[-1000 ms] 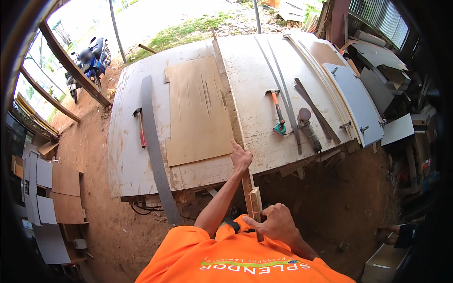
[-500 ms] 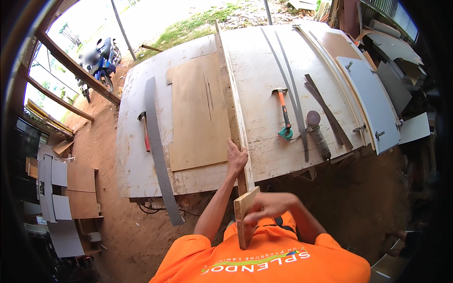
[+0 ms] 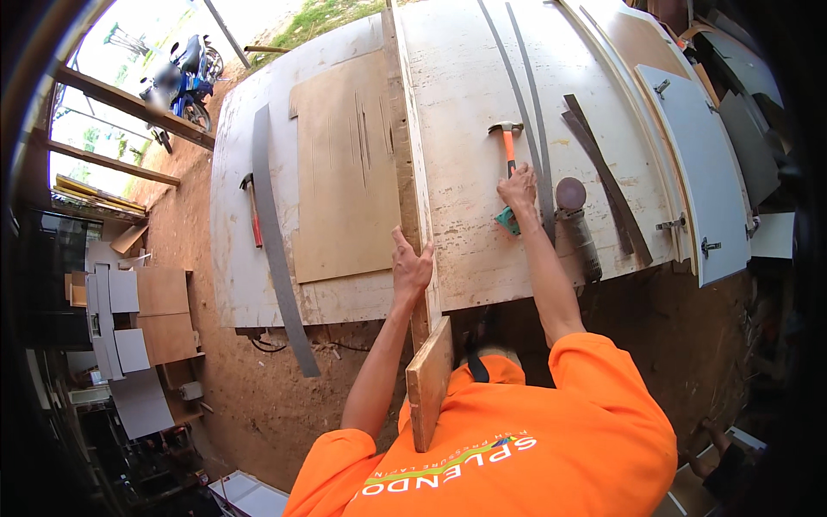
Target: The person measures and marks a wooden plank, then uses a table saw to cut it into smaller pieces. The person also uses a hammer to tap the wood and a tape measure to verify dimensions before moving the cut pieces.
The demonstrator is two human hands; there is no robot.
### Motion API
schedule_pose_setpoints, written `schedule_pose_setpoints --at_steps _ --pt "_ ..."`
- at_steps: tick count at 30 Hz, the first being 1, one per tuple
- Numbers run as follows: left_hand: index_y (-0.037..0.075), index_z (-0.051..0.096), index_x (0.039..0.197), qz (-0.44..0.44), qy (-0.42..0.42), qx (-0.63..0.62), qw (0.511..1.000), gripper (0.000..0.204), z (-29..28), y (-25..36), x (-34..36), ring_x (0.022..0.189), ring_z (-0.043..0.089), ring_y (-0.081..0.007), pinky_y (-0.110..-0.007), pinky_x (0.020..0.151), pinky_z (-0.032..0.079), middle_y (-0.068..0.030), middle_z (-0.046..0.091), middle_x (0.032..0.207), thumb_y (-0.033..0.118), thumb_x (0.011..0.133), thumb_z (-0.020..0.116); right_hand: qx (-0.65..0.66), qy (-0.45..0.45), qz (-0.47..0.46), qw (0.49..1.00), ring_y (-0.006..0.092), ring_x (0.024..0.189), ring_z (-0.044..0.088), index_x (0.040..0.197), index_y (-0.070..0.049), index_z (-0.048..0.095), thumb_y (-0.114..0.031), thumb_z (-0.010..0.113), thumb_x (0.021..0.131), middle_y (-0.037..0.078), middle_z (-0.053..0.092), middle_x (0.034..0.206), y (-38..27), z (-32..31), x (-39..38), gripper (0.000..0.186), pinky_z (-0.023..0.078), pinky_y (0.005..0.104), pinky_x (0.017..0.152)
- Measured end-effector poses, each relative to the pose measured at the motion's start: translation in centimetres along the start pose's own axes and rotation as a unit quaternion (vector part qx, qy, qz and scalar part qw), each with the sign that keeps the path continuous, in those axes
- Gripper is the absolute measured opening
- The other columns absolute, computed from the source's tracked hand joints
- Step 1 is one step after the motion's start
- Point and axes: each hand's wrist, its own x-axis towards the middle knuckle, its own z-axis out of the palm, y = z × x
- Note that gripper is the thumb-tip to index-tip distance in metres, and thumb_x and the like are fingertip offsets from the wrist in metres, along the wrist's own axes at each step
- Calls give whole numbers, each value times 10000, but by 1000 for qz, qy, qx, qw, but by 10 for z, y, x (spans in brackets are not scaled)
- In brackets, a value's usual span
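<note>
Wooden batten, long and skinny, runs from lower centre right up to the top edge of the frame, lying across a big white worktop. Closest to the camera, a short board sits at the batten's near end, lower centre, in front of the orange shirt; can't tell if they're fixed together.

Left hand is just below mid-frame, grasping the batten from above, forefinger along its left side and thumb over the right. I'd guess the batten is stiff, light for its length and dry enough not to slip, maybe a bit splintery. A pinch across the narrow width like that seems right, though the long far end probably swings easily.

Right of centre there's a power tool with a round disc. A bit farther up, the right hand is on a claw hammer; can't tell how tightly those fingers are wrapped. Should be rigid and head-heavy, so low on the handle is the place to grab.

Direction-wise, the batten's long axis goes up the frame, far end leaning slightly left. Hammer's nearly parallel, head toward the top.
</note>
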Motion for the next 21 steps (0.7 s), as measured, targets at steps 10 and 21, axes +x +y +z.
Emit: schedule_pose_setpoints --at_steps 10,21 --pt "-49 249 1507 21 26 -12 999 753 -6 3 7 1339 457 -522 -523 1135 373 -396 434 1442 252 947 652 318 19 31 947 326 637 653 1017 29 526 -305 480 1052 155 566 628 -43 -36 -25 339 544 462 610" --pt "-174 536 1252 52 51 -47 996 617 -6 -15 14 1039 697 -428 -456 947 538 -352 681 1105 282 888 736 600 -279 366 654 127 397 436 959 -94 470 -499 397 1079 9 459 597 -56 -88 -292 429 416 308 372"
